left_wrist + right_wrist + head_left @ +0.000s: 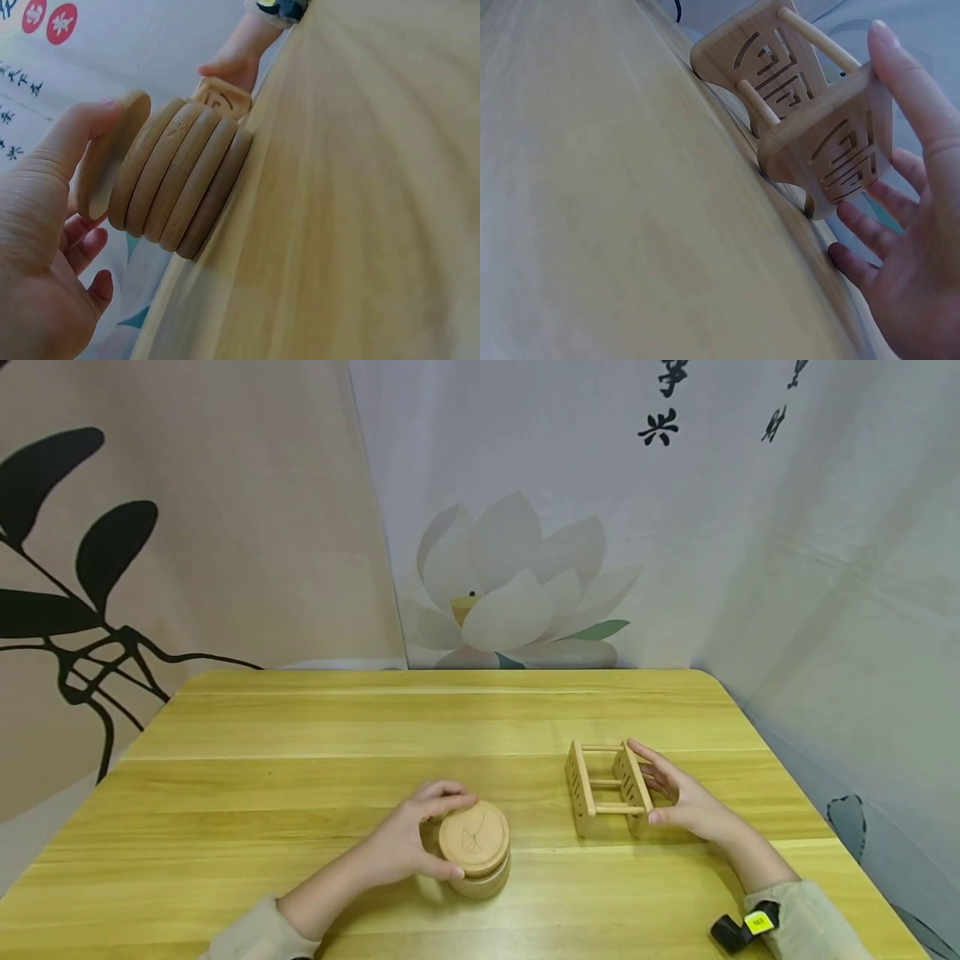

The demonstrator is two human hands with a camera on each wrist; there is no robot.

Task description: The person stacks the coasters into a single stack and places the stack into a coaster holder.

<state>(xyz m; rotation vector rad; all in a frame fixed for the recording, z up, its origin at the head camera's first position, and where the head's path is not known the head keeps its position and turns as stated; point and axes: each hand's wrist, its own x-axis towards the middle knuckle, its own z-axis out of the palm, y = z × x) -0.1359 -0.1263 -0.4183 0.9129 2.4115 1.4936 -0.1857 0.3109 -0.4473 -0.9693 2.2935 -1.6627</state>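
Note:
My left hand (405,837) pinches a round wooden coaster (474,837) by its edge, thumb at the near side and fingers at the far side. A line-drawn figure marks its top. Below it stands a stack of several like coasters (487,883); the left wrist view shows the held coaster (112,154) tilted and apart from the stack (180,176). My right hand (688,800) grips the right panel of a wooden coaster rack (581,792), its thumb and index finger at opposite ends. Cut-out slots pattern the rack's panels (847,154), which thin rods join.
Both coaster stack and rack stand on a light wooden table (300,727), the rack further back and to the right. Behind the table hangs a printed cloth (525,443) with a lotus and characters. A black strap device (738,931) sits at the right wrist.

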